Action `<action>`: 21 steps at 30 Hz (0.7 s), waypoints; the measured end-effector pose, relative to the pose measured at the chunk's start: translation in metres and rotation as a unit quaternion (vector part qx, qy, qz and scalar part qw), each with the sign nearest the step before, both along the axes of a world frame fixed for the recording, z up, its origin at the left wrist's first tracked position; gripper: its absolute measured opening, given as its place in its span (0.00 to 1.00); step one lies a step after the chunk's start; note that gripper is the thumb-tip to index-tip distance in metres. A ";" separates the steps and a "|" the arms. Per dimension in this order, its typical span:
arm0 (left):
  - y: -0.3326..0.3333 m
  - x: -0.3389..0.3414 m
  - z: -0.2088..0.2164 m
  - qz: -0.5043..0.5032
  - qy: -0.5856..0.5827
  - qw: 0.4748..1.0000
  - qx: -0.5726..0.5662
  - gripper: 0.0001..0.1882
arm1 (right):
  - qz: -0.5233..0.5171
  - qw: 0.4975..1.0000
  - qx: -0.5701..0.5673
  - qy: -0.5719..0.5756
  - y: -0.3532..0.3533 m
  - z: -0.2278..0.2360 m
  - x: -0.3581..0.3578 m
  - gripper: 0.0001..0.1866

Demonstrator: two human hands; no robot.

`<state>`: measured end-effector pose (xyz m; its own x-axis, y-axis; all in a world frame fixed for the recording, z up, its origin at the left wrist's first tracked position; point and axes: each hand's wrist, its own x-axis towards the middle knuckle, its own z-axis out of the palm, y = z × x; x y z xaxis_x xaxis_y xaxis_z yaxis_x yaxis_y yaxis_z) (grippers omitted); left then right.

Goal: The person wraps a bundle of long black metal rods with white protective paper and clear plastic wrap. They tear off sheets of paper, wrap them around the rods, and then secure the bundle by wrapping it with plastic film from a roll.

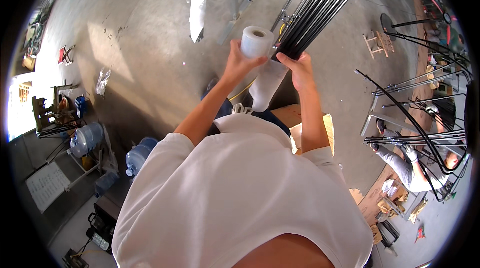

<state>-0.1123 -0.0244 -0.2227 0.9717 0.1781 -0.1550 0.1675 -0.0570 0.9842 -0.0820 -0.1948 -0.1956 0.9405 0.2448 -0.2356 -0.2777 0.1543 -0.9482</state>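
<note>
My left hand [243,61] is closed around a roll of clear stretch film [257,43], which stands upright with its cardboard core facing up. Just right of it, my right hand [299,66] grips a bundle of long black rods [315,15] near their close end, thumb lying on top. The rods slant away to the upper right. Below both hands, a whitish film-wrapped length [267,87] hangs toward my waist. The fingers of my right hand are partly hidden behind the rods.
Another rod bundle [198,10] with a film-wrapped end lies at the far left. Water jugs [87,138] and a whiteboard [48,186] are on the left. A small wooden stool [378,44] stands at right, near metal racks. Beyond, a co-worker [417,168] sits among rods. A cardboard box [290,116] is beside me.
</note>
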 end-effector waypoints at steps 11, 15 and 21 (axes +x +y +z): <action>0.006 0.013 -0.038 -0.034 0.021 0.997 -0.072 0.38 | -0.145 0.751 -0.412 -0.494 0.009 0.062 -0.026 0.07; 0.000 0.008 -0.032 -0.014 0.044 0.998 -0.052 0.37 | 0.312 0.539 -0.503 -0.599 0.010 0.073 0.000 0.04; -0.004 -0.005 -0.011 -0.029 0.061 0.989 -0.131 0.35 | 0.453 0.361 -0.596 -0.556 0.010 0.050 0.024 0.03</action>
<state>-0.1173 -0.0289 -0.2337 0.9503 0.0610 -0.3054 0.2901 0.1836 0.9392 -0.0582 -0.1848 -0.1458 0.2773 0.9185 -0.2820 0.9524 -0.2241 0.2067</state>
